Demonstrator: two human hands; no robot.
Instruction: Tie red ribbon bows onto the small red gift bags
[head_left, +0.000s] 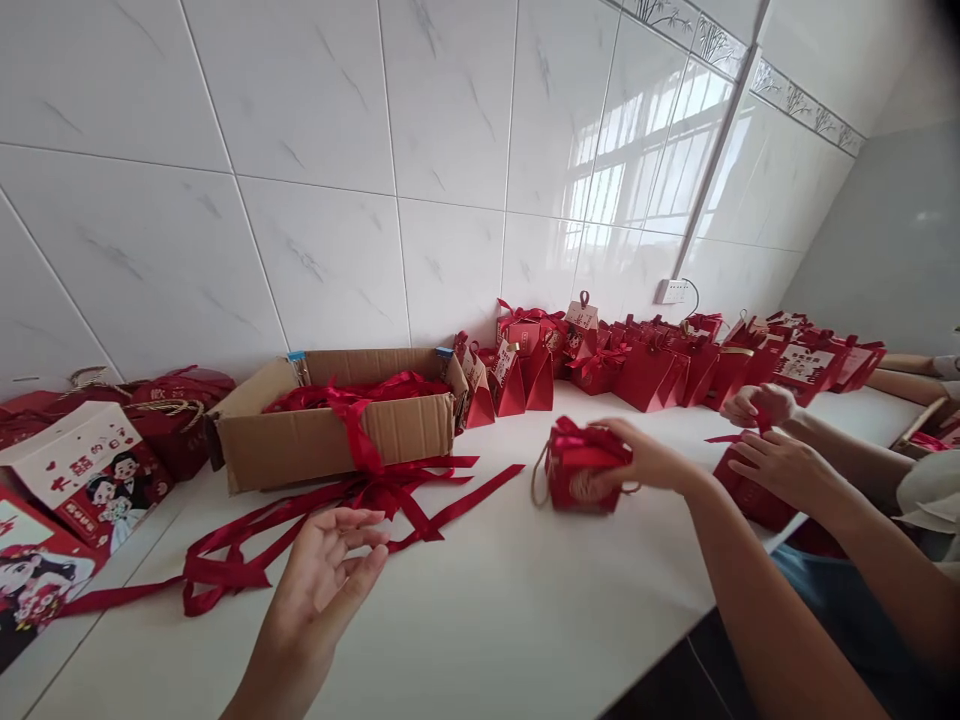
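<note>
My right hand [649, 460] grips the side of a small red gift box [574, 475] with a red ribbon on top and a cord handle at its side. The box is over the white tabletop [480, 630], slightly blurred; whether its base touches the surface I cannot tell. Palm turned up, my left hand [319, 585] is open, its fingers loosely curved around nothing. Just behind it lies a tangle of loose red ribbons [300, 525] on the table. More ribbon hangs over the front of an open cardboard box [281, 445].
At the right, a co-worker's hands [787, 455] hold ribbon over another red box [754, 490]. Several red gift boxes [652, 375] line the tiled wall. Printed boxes with a cartoon couple [112, 485] stand at the left. A power strip [673, 291] is on the wall.
</note>
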